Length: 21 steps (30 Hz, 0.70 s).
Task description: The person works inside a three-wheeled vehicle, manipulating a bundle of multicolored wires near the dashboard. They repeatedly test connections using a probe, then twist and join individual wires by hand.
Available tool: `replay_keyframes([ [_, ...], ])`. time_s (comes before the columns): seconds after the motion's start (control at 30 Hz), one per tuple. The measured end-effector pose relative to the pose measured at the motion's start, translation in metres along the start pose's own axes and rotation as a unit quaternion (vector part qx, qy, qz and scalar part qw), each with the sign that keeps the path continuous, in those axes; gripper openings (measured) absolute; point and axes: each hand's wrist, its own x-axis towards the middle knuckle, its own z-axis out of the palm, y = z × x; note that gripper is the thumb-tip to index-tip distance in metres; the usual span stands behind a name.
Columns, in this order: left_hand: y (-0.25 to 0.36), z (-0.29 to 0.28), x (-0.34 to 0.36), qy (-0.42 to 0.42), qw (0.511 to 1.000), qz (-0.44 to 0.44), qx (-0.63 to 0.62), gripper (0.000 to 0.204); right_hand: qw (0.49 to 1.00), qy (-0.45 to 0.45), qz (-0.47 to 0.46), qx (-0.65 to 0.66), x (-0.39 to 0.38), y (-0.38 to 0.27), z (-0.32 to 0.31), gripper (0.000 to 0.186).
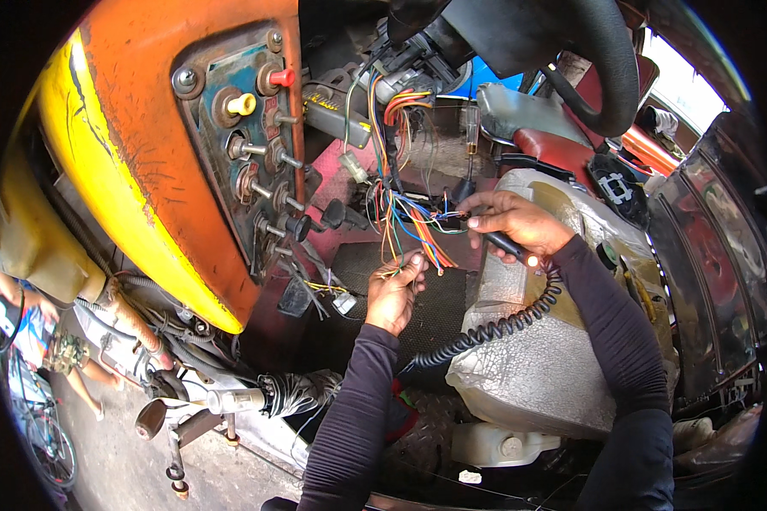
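Observation:
My left hand (398,291) pinches thin wires at the lower edge of a loose bundle of coloured wires (406,224). My right hand (524,227) grips a black pen-shaped tester (504,247) with a glowing end; its front end is among the wires, and a coiled black cord (486,334) hangs from it. More wires run up to the housing under the steering wheel (609,77). A white connector (353,168) hangs beside them, another (343,302) lies left of my left hand.
An orange-and-yellow panel (193,255) with knobs and switches fills the upper left. A silvery padded seat (537,383) is at right, a red seat (554,145) behind it. A dark mat (358,260) lies below the wires. A person's legs (85,379) and a bicycle (43,434) show at far left.

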Motion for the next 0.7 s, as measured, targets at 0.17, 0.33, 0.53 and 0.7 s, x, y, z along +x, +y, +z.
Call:
replay_keyframes([
  [0.17, 0.0, -0.003, -0.002, 0.007, 1.0, 0.002, 0.008, 0.024, 1.0, 0.0, 0.001, 0.011, -0.002, -0.002, 0.005, 0.036],
  [0.33, -0.004, -0.003, 0.001, -0.003, 1.0, -0.011, 0.014, 0.024, 1.0, 0.004, -0.011, -0.011, -0.009, -0.004, 0.003, 0.036],
  [0.53, 0.0, -0.002, 0.002, -0.006, 1.0, -0.009, -0.001, 0.024, 0.931, 0.171, -0.216, -0.241, -0.034, -0.035, 0.026, 0.036],
  [0.7, 0.006, -0.006, -0.002, 0.016, 1.0, -0.009, 0.008, 0.026, 0.679, 0.404, -0.483, -0.378, -0.073, -0.111, 0.102, 0.039],
])
